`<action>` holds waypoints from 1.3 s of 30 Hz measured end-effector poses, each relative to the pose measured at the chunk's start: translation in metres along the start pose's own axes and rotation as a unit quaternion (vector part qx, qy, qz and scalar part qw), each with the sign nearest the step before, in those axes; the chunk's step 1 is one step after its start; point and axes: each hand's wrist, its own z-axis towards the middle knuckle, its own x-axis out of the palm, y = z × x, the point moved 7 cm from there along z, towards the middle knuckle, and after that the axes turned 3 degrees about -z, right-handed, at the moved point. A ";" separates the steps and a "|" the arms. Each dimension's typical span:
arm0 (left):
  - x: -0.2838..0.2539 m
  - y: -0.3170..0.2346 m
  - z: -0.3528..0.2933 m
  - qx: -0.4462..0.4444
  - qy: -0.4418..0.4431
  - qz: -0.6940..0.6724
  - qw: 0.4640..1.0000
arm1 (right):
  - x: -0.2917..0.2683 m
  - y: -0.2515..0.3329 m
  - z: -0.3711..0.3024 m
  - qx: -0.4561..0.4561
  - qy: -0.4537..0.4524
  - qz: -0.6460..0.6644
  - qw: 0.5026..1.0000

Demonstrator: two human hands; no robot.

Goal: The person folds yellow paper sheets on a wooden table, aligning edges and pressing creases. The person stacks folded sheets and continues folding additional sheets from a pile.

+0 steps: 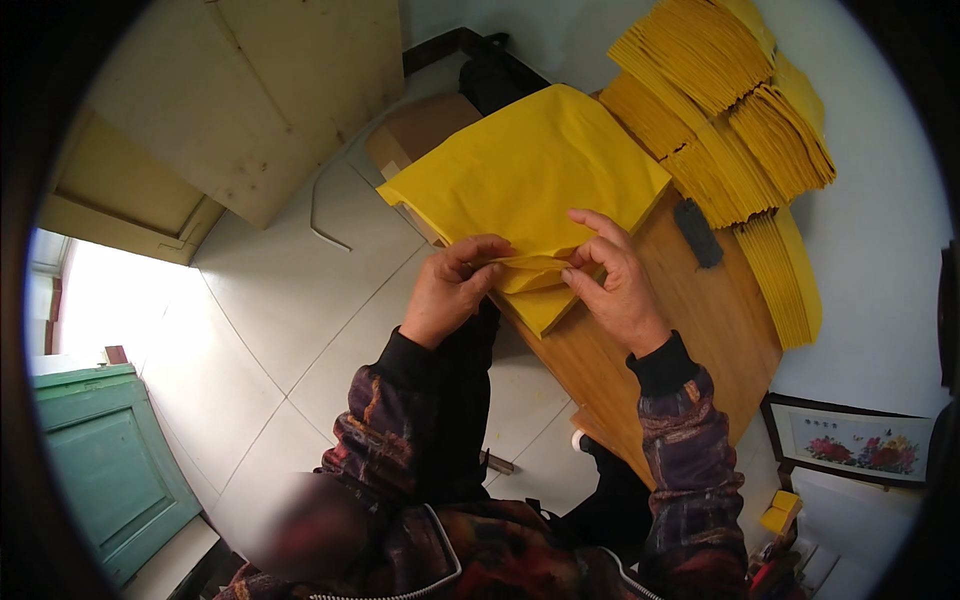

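A broad yellow sheet (540, 170), paper or thin cloth, lies over a stack at the end of the wooden table and overhangs its edge. My left hand (447, 288) is closed in a pinch on the left side of the sheet's near folded flap (537, 272). On the flap's right side, my right hand (618, 290) pinches with thumb and index finger, its other fingers partly raised. The flap bulges a little between the two hands. Below it hangs a yellow corner (540, 312). How many layers my fingers hold cannot be seen.
Tall bundles of folded yellow sheets (740, 130) stand at the table's far right, against the wall. A dark grey block (698, 232) lies beside them on the wooden table (640, 330). A cardboard box (420, 135) stands behind; a bent rod (325, 225) is on the tiled floor.
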 end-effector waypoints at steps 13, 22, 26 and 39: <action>0.001 0.000 0.000 -0.007 -0.123 -0.052 0.991 | 0.007 0.016 -0.035 -0.128 -0.055 -0.206 0.969; 0.001 -0.001 -0.001 0.019 -0.113 -0.053 0.992 | 0.006 0.016 -0.027 -0.127 -0.042 -0.179 0.975; 0.001 0.000 0.000 0.025 -0.100 -0.058 0.993 | 0.004 0.016 -0.021 -0.108 -0.041 -0.135 0.984; 0.000 0.000 -0.003 0.034 -0.028 -0.052 0.998 | -0.003 0.011 -0.005 -0.043 -0.053 -0.049 0.997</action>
